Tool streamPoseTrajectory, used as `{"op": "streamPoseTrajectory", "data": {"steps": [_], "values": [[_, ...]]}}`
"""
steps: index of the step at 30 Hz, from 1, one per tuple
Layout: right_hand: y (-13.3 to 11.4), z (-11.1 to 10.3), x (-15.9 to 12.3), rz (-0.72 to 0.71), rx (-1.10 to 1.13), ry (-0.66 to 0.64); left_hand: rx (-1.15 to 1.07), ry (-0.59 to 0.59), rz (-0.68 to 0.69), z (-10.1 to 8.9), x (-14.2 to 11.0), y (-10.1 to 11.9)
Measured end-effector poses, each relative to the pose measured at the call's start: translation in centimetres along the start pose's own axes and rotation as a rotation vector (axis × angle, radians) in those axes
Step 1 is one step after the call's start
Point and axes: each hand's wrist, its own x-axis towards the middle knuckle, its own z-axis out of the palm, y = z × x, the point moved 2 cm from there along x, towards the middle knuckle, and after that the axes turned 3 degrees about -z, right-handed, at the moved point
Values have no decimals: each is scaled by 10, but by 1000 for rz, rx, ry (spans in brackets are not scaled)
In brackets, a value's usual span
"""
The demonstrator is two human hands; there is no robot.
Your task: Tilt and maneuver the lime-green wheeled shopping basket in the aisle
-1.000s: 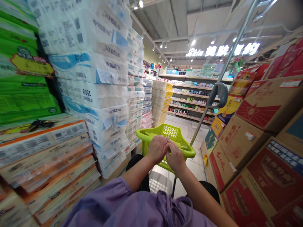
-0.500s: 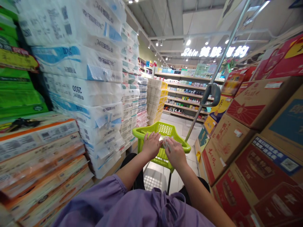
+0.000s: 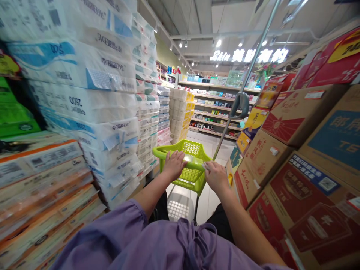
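A lime-green shopping cart [image 3: 185,176] with a perforated basket stands in front of me. My left hand [image 3: 174,165] lies over the left part of its handle [image 3: 192,162], fingers bent across the bar. At the handle's right end my right hand [image 3: 216,175] is closed round the bar. Something small and whitish [image 3: 207,165] shows by its fingers; I cannot make out what it is. What I see of the basket holds no goods.
Tall stacks of wrapped tissue packs [image 3: 112,97] line the left, with orange-edged packs [image 3: 47,195] nearer. Liquor cartons [image 3: 287,116] pile up on the right. A metal pole with a grey handle [image 3: 240,106] slants ahead. Stocked shelves [image 3: 213,101] stand beyond the tiled floor [image 3: 204,138].
My hands have moved apart: the right went from near the middle to the handle's right end. The cartons and tissue stacks have shifted closer and leftward in view.
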Motion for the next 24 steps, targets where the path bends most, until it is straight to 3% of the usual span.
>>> {"op": "streamPoseTrajectory", "data": {"steps": [4, 9, 12, 18, 24], "values": [[6, -2, 2, 21, 27, -26, 27, -26, -32, -4, -1, -2], [-27, 4, -1, -62, 83, 13, 60, -36, -105, -16, 1, -14], [-40, 5, -8, -149, 154, 64, 80, 4, -179, -23, 0, -11], [-29, 9, -16, -209, 283, 164, 7, -36, 75, -19, -20, 36], [-41, 17, -19, -220, 404, 217, 6, 16, 40, -10, -28, 38]]}}
